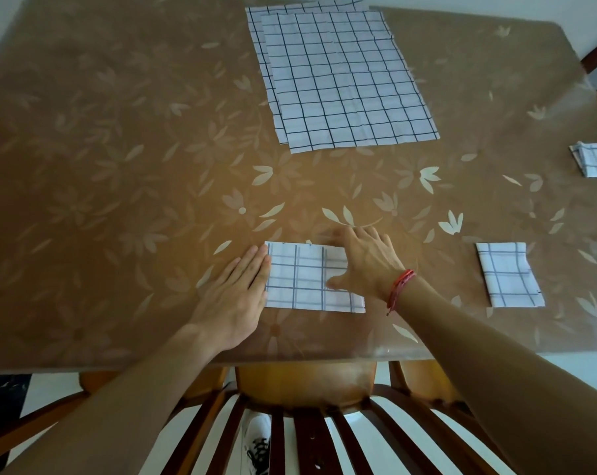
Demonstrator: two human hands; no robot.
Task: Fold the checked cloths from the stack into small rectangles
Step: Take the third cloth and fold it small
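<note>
1. The table [119, 166] carried everything.
2. The stack [345, 80] of unfolded checked cloths lay at the far side, well apart from both hands.
3. The folded cloth [300, 282] lay near the front edge, its long axis running left to right.
4. The right hand [362, 262] lay on the cloth's right half, fingers spread and pressing flat. The left hand [238, 289], fingers straight and together, touched its left edge. Judging by this, a last fold would cross the long axis.
5. A finished rectangle [509, 275] lay to the right.
</note>
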